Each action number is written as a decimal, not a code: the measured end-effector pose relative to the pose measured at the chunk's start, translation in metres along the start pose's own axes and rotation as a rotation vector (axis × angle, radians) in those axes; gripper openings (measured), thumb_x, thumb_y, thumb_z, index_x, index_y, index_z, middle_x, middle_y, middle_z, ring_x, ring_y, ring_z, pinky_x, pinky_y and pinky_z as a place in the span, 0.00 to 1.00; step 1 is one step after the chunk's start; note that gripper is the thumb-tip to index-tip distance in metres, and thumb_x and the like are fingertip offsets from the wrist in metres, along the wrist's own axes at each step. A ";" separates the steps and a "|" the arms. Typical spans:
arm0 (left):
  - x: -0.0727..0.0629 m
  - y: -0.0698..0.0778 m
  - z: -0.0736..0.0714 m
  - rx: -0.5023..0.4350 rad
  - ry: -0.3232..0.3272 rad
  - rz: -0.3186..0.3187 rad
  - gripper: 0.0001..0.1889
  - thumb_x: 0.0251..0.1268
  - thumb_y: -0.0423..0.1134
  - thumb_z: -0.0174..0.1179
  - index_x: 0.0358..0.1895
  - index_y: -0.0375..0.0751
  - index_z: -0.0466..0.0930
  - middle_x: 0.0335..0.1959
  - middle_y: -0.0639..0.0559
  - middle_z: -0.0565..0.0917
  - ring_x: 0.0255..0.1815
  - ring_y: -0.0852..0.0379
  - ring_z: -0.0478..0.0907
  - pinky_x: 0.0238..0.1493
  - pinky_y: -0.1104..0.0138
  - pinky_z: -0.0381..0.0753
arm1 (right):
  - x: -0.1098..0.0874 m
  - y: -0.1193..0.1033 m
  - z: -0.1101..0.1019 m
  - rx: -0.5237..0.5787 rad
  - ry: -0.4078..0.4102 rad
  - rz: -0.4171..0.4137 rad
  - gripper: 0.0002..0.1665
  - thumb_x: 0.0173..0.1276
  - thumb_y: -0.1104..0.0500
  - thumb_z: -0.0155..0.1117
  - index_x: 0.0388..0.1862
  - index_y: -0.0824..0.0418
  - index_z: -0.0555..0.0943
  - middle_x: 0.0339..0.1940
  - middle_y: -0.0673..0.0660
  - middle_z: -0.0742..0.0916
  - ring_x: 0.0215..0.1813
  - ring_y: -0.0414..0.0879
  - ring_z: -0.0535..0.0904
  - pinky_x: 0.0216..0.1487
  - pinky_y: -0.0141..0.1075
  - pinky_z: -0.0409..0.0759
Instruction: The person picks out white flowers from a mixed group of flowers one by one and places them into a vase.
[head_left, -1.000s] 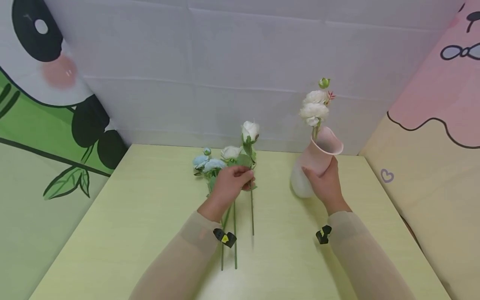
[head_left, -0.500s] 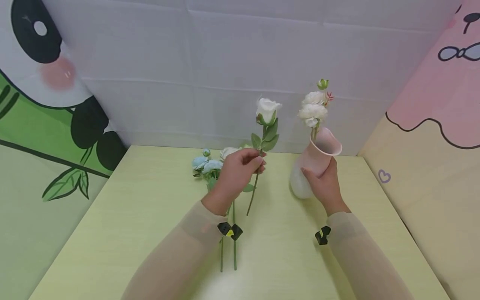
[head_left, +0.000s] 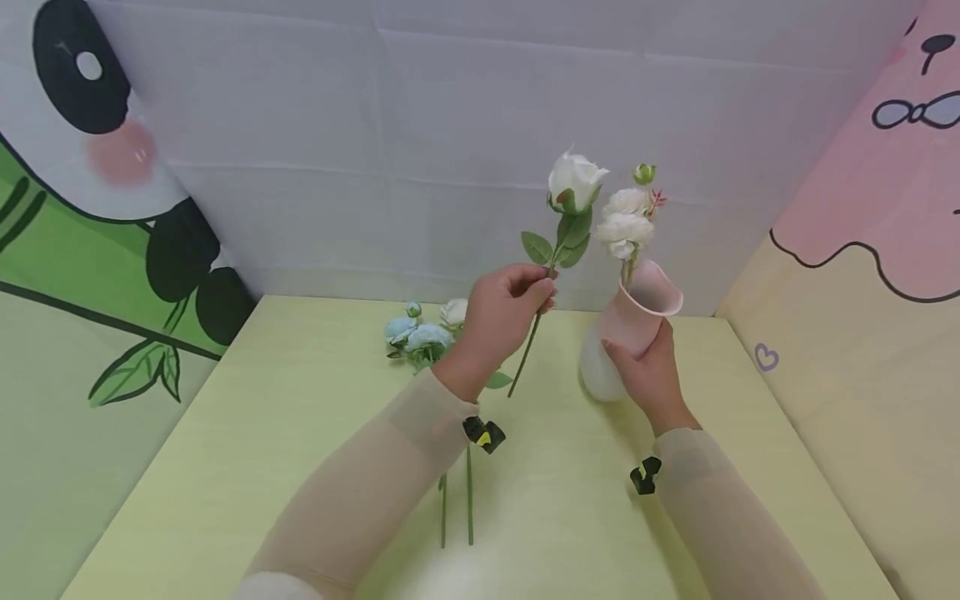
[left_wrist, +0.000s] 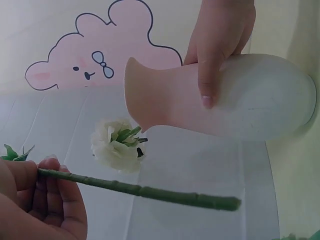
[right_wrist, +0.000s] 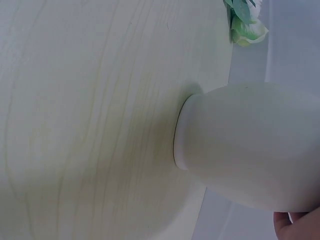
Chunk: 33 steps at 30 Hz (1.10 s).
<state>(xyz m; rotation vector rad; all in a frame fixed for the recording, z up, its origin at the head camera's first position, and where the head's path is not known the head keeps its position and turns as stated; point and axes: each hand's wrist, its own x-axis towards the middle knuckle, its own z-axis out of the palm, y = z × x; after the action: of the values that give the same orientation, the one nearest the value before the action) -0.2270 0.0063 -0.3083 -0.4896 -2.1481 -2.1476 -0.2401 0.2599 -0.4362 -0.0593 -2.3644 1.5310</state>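
Note:
My left hand [head_left: 504, 315] pinches a white rose [head_left: 576, 182] by its green stem, below the leaves. The bloom points up and slightly right, left of the vase's flowers. In the left wrist view the bare lower stem [left_wrist: 145, 192] slants out past my fingertips. My right hand [head_left: 651, 373] grips the pink-and-white vase [head_left: 602, 367] around its body, thumb across the near side. White ruffled flowers [head_left: 626, 229] with a green bud stand in the vase, leaning on the left of its wavy rim. The right wrist view shows the vase base [right_wrist: 184, 132] at the tabletop.
Left of the vase, light blue flowers [head_left: 429, 335] and another white flower [head_left: 454, 312] lie on the pale yellow table [head_left: 225, 467], partly behind my left arm. Their stems [head_left: 470, 500] reach toward the front. A pale cloth wall [head_left: 450, 125] rises behind the table.
My left hand has lifted the white rose off the table and carried it up and right toward the vase, tilting its bloom rightward. My right hand stays on the vase.

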 end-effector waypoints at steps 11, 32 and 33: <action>0.038 0.008 0.023 0.100 -0.055 0.051 0.09 0.76 0.36 0.63 0.51 0.35 0.85 0.40 0.49 0.87 0.41 0.56 0.86 0.47 0.70 0.84 | 0.003 0.004 0.002 0.014 -0.008 -0.009 0.55 0.68 0.53 0.72 0.82 0.60 0.48 0.72 0.65 0.68 0.69 0.59 0.68 0.72 0.59 0.64; 0.076 0.080 0.059 0.104 -0.135 0.099 0.10 0.78 0.39 0.61 0.54 0.41 0.83 0.44 0.51 0.86 0.43 0.61 0.83 0.45 0.75 0.80 | 0.001 0.004 0.001 0.007 0.000 -0.028 0.54 0.68 0.54 0.72 0.81 0.62 0.49 0.71 0.65 0.69 0.68 0.60 0.70 0.71 0.59 0.65; 0.076 0.082 0.061 0.108 -0.133 0.102 0.09 0.78 0.39 0.61 0.53 0.41 0.84 0.43 0.52 0.86 0.42 0.62 0.82 0.45 0.75 0.80 | 0.001 0.004 0.000 0.007 0.001 -0.028 0.54 0.68 0.54 0.72 0.81 0.62 0.49 0.71 0.65 0.69 0.68 0.60 0.70 0.71 0.59 0.65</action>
<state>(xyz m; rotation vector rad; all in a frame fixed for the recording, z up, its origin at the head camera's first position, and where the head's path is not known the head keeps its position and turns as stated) -0.2665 0.0777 -0.2106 -0.7347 -2.2377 -1.9870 -0.2420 0.2617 -0.4398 -0.0248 -2.3497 1.5255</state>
